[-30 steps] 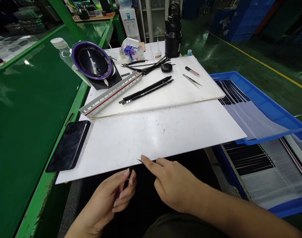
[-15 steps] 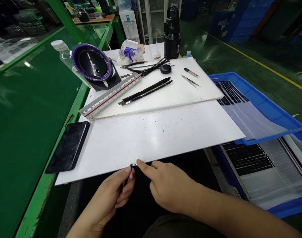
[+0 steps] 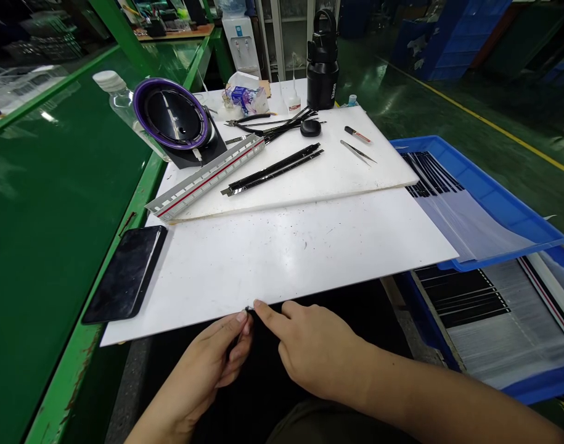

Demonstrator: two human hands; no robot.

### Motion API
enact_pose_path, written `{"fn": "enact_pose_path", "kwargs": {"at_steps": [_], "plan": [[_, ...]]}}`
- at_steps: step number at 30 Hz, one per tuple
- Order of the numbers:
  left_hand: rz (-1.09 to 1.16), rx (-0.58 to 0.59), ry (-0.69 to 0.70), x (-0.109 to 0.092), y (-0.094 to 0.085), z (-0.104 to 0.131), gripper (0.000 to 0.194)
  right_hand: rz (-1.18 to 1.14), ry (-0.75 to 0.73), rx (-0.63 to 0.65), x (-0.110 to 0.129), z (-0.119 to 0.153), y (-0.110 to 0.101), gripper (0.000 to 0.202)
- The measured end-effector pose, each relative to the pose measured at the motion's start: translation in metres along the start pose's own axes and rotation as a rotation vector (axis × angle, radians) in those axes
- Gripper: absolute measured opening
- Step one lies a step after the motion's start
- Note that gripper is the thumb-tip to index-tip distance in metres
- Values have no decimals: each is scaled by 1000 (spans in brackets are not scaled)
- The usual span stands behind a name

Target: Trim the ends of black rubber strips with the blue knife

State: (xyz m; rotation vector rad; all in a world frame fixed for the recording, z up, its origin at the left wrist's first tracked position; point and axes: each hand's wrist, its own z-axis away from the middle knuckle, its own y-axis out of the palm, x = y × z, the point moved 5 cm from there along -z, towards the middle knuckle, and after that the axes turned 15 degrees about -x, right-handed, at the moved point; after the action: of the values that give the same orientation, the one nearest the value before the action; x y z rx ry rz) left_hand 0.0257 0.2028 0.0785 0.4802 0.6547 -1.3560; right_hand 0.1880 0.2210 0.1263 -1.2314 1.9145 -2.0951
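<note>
Low in the view, at the near edge of the white board (image 3: 282, 259), my left hand (image 3: 212, 354) is closed in a pinch. Between its thumb and fingers is a thin black strip (image 3: 247, 310), of which only a small end shows. My right hand (image 3: 318, 345) comes in from the right with its index finger stretched toward that end, its tip at or nearly at it. The other right fingers are curled under, and what they may hold is hidden. On a thick white foam slab (image 3: 355, 179) lie several long black strips (image 3: 275, 168).
A triangular scale ruler (image 3: 208, 179), a purple-rimmed fan (image 3: 173, 117), tweezers (image 3: 358, 152), pliers (image 3: 249, 125) and a black bottle (image 3: 322, 74) stand or lie beyond. A dark phone (image 3: 127, 274) rests at left. Blue trays (image 3: 508, 203) with black strips are at right.
The right index fingertip has shifted very slightly left, closer to the strip's end. The left hand stays nearly in place, still pinching. The rest of the scene moves only with the camera.
</note>
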Motion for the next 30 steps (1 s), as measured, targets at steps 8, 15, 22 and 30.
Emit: {"fn": "enact_pose_path", "kwargs": {"at_steps": [8, 15, 22, 30], "plan": [[28, 32, -6, -4, 2, 0, 37, 63, 22, 4, 1, -1, -1, 68], [21, 49, -4, -5, 1, -1, 36, -12, 42, 29, 0, 1, -5, 67], [11, 39, 4, -5, 1, 0, 40, -3, 37, 51, 2, 0, -5, 67], [9, 11, 8, 0, 0, 1, 40, 85, 25, 13, 2, 4, 7, 72]]}}
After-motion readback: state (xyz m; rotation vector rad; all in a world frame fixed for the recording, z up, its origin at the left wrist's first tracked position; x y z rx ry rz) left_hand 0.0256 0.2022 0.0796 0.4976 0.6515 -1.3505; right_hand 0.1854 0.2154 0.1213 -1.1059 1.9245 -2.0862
